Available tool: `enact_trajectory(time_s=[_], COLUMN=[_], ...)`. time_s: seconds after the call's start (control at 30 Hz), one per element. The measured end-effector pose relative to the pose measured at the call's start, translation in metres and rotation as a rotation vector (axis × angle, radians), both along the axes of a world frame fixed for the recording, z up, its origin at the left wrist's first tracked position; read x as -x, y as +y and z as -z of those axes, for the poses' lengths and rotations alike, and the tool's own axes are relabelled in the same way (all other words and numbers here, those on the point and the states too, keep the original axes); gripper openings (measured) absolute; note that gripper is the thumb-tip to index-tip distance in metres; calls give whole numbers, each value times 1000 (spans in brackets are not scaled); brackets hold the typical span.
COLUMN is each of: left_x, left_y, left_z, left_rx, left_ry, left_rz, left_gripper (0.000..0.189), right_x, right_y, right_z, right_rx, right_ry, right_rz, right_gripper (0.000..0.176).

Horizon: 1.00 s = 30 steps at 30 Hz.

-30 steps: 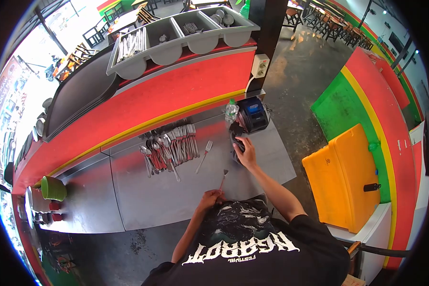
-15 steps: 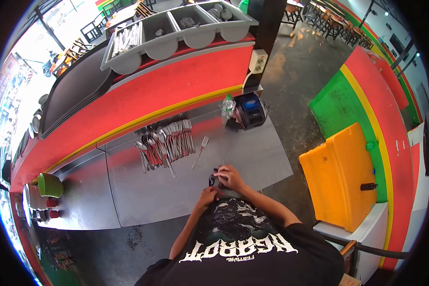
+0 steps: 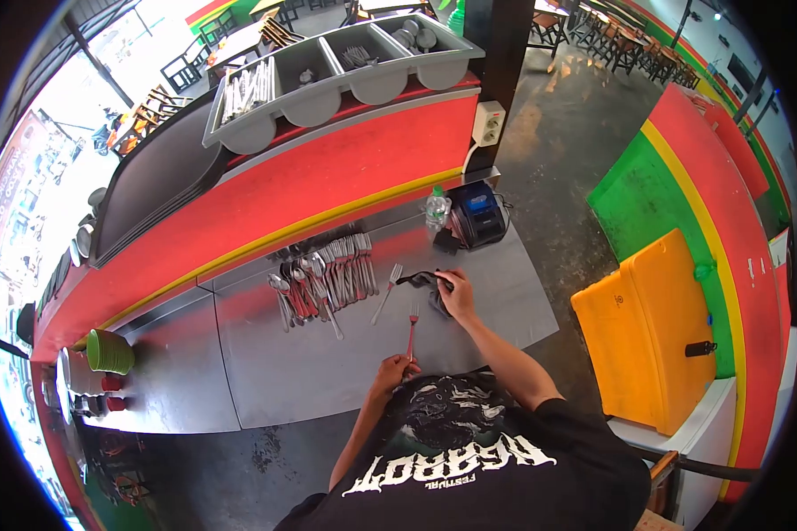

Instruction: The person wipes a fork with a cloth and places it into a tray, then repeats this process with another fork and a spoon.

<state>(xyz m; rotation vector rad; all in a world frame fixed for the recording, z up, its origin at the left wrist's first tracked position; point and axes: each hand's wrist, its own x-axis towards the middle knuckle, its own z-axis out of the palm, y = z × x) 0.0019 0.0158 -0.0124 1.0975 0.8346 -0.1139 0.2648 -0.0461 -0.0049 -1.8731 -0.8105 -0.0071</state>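
My left hand (image 3: 397, 372) is closed on the handle end of a fork (image 3: 413, 330), whose tines point away from me, near the counter's front edge. Further out, my right hand (image 3: 456, 295) grips a dark cloth (image 3: 427, 280), bunched at the fingers with one end reaching left. A second fork (image 3: 387, 294) lies on the steel counter (image 3: 301, 372), just left of the cloth. To its left is a row of spoons and forks (image 3: 328, 279), side by side, with one spoon lying across them.
A clear bottle (image 3: 437, 211) and a black-and-blue device (image 3: 476, 215) stand at the counter's back right. A grey cutlery tray (image 3: 328, 88) tops the red wall (image 3: 354, 146). Green bowls (image 3: 111, 351) are at the left, an orange box (image 3: 646, 332) at the right.
My right hand has moved away from my left, outward and to the right, with the cloth. The fork in my left hand now shows plainly. The whole view has shifted slightly.
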Motion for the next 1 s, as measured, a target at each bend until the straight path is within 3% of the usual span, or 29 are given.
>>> enact_trajectory(time_s=[0.2,0.3,0.33,0.43,0.53,0.57,0.63,0.83,1.0], left_x=[-9,-17,-19,-26,-27,-22,-19,-17,-13], left_y=[-3,-10,-13,-24,-26,-27,-25,-14,-4], left_z=[19,57,54,31,-7,27,19,2,-13], left_rx=[-76,-485,-475,-445,-362,-457,-325,-182,-237], left_ry=[11,-138,-88,62,149,109,72,2,-128], left_rz=[-9,-23,-8,50,138,120,65,124,124], left_gripper=[27,26,25,27,27,24,21,25,29], right_x=[54,92,99,96,81,79,75,44,26], right_y=[-21,-40,-48,-58,-55,-53,-46,-18,-6], right_z=[-78,-70,-60,-22,-2,1,1,12,25], right_rx=[-89,-17,16,72,84,104,148,187,150], right_ry=[79,134,160,204,48,17,-45,-147,-21], right_rz=[-305,-590,-684,-669,-687,-668,-629,-389,-42], right_gripper=[19,20,21,22,23,23,23,21,21])
